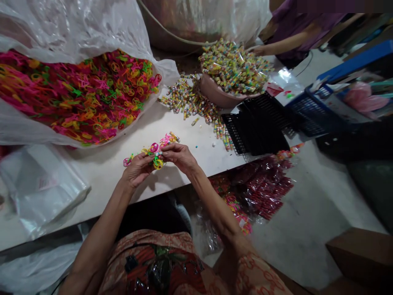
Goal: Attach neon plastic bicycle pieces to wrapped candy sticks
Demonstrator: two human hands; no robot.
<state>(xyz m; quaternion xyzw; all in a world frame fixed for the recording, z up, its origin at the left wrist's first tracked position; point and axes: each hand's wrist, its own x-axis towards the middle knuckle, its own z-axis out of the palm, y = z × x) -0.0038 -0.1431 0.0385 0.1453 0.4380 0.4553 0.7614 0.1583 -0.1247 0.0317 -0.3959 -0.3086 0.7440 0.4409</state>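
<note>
Neon plastic, pink, yellow, green and orange, fills the scene. The person's left hand (138,168) and right hand (179,156) meet above the near edge of one white table (190,135), and their fingertips together pinch a small cluster of coloured plastic pieces (157,157); both hands are closed on it, the yellow ring hanging lowest. Just beyond the hands lie a few loose pieces (167,139) on the table, perhaps five, too tangled to count surely. To the far left, one open clear bag (76,24) holds a heap of the same pieces (80,94), far too many to count. Far and centre, one pink bowl (215,94) is piled with small candy tubes (233,67), with more tubes spilled (190,102) beside it. Right of these stands a stack of black trays (258,127), then one blue basket (313,110). One other person's arm (291,41) reaches in at the far right. On the floor lie red packets (264,184). One pile of clear bags (39,184) lies near left.
</note>
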